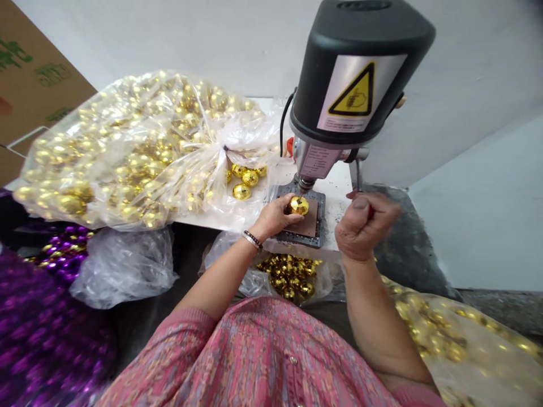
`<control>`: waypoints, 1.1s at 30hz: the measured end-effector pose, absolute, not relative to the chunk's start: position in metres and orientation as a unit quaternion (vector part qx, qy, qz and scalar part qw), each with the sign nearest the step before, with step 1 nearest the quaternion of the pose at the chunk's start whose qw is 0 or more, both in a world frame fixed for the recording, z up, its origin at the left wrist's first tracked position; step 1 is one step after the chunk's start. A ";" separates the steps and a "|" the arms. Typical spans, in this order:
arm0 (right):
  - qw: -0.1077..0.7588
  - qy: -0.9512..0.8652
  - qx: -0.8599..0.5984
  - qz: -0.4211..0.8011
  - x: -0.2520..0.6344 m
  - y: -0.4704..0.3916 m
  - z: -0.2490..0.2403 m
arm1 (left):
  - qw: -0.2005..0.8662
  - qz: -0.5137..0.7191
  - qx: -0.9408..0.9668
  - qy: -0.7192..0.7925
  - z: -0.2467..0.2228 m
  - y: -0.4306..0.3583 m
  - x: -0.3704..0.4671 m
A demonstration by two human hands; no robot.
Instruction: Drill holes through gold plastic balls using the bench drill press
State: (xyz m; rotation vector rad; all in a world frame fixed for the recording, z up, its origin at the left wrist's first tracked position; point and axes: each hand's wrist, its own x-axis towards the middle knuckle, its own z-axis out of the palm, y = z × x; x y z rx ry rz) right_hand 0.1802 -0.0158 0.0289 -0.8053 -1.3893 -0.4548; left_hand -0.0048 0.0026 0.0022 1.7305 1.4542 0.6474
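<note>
My left hand (278, 217) is closed round a gold faceted ball (299, 205). The ball sits over the brown pad (306, 225) on the base of a black bench drill press (360, 68), right beneath the chuck (305, 183). Whether the bit touches the ball I cannot tell. On the right, my right hand (368, 223) is wrapped round the drill press's feed lever (360, 174), whose grip is mostly hidden in the fist. Several loose gold balls (250, 178) lie on the white table to the left of the base.
A large clear bag of gold balls (127, 147) covers the table's left side. An open bag of gold balls (288, 277) sits below the table edge at my lap. Purple balls (63, 254) lie low left, another gold-filled bag (441, 328) low right. A cardboard box (42, 68) stands far left.
</note>
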 end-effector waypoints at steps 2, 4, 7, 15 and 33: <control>0.680 -0.604 -0.374 -0.183 0.181 -0.015 0.041 | 0.391 0.261 0.673 0.571 0.001 0.003 -0.004; 0.680 -0.592 -0.403 -0.154 0.183 -0.013 0.064 | 0.390 0.269 0.667 0.576 0.001 0.003 -0.003; 0.675 -0.582 -0.450 -0.056 0.186 -0.003 0.108 | 0.378 0.278 0.662 0.585 0.002 -0.003 -0.003; 0.676 -0.559 -0.476 0.069 0.189 0.012 0.143 | 0.420 0.186 0.731 0.505 0.011 -0.051 -0.035; 0.692 -0.524 -0.491 0.078 0.185 0.007 0.142 | 0.143 0.348 0.636 0.674 0.020 0.026 -0.101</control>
